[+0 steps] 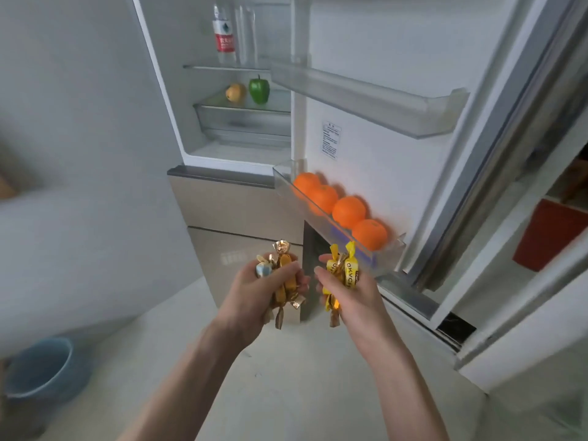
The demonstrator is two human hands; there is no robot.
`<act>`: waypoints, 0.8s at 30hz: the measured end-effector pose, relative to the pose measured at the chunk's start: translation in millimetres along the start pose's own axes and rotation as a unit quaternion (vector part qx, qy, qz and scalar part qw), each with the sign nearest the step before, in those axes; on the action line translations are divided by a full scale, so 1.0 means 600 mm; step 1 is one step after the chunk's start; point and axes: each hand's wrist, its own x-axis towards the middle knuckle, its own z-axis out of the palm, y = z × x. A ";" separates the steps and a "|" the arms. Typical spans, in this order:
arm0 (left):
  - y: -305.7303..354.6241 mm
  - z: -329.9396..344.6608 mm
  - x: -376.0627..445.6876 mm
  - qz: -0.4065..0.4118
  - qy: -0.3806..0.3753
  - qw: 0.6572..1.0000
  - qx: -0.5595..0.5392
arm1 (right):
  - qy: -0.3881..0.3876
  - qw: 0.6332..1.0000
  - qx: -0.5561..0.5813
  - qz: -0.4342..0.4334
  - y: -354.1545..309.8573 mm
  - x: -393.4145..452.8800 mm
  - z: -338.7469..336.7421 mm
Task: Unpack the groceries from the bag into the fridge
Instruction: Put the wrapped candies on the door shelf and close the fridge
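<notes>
The left hand is closed around a bunch of gold candies; the right hand is closed around yellow candies; both are held up in front of the open fridge, probably to go in next; the candies' long sides run up and away, twisted ends top and bottom; oranges fill the low door shelf just beside the right hand.

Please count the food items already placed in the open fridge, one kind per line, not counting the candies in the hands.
oranges, in the lower door bin: 4
green pepper: 1
yellow fruit: 1
bottle: 1
Total: 7
</notes>
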 end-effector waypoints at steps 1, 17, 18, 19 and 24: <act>0.008 -0.017 0.007 0.008 -0.005 1.000 0.011 | -0.001 1.000 0.003 -0.003 0.000 0.010 0.018; 0.153 -0.246 0.204 0.021 -0.099 0.995 0.025 | 0.075 0.995 -0.009 -0.069 -0.044 0.174 0.253; 0.160 -0.253 0.216 0.019 -0.101 0.994 0.024 | 0.082 0.994 -0.012 -0.075 -0.047 0.182 0.263; 0.166 -0.259 0.227 0.016 -0.103 0.994 0.023 | 0.088 0.993 -0.014 -0.079 -0.051 0.189 0.271; 0.208 -0.263 0.291 0.007 -0.128 0.992 -0.001 | 0.119 0.989 -0.026 -0.080 -0.082 0.234 0.296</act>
